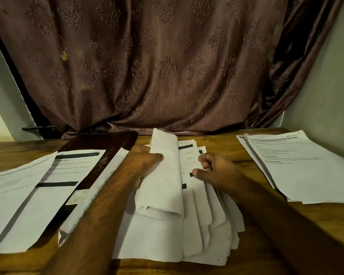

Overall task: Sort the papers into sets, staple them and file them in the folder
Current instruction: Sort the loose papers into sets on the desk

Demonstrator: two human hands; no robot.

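Patterned brown curtain (pixel 167 66) behind wooden table (pixel 266 225)

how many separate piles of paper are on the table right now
3. One pile lies at the left, partly over a dark folder. The middle fanned pile sits under both hands. One stack lies at the right. Sheets underneath may be hidden.

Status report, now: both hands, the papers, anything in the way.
Left hand grips folded-back sheets. Right hand pinches fanned middle stack. Sorted pile at right, loose sheets on dark folder. No stapler visible.
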